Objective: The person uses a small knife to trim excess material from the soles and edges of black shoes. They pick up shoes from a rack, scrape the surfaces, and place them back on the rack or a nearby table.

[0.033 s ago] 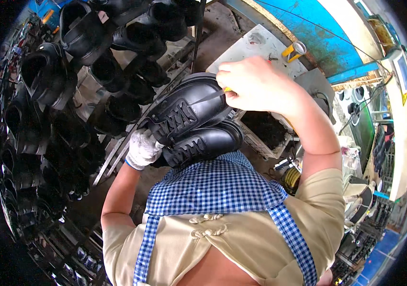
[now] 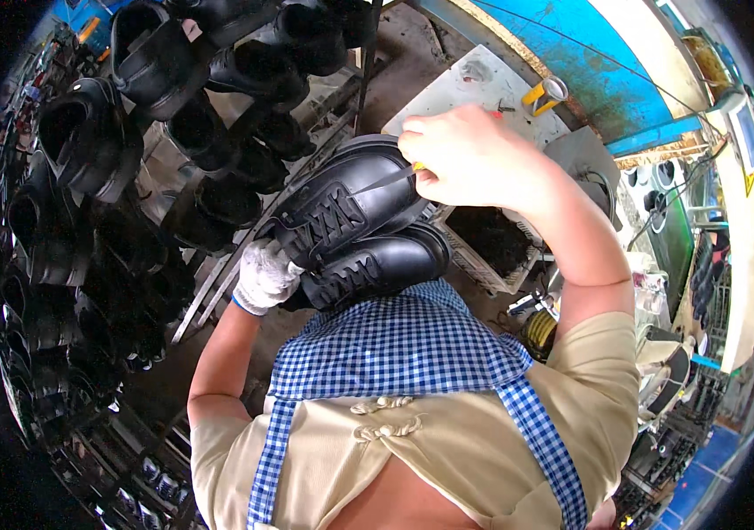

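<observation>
My left hand (image 2: 265, 276), in a white glove, grips a pair of black lace-up shoes from below, in front of my chest. The upper shoe (image 2: 341, 208) lies on the lower shoe (image 2: 386, 263), both with laces facing me. My bare right hand (image 2: 474, 159) is closed around a thin tool with a yellow handle (image 2: 394, 177), whose dark blade rests on the upper shoe near its toe. A blue checked apron (image 2: 394, 353) covers my chest just under the shoes.
A metal rack (image 2: 218, 287) filled with several black shoes (image 2: 129, 132) spans the left side. A grey work surface (image 2: 474, 84) holds a yellow tape roll (image 2: 546, 93). A crate of dark scraps (image 2: 492, 243) sits under my right forearm; a blue wall (image 2: 606, 79) stands beyond.
</observation>
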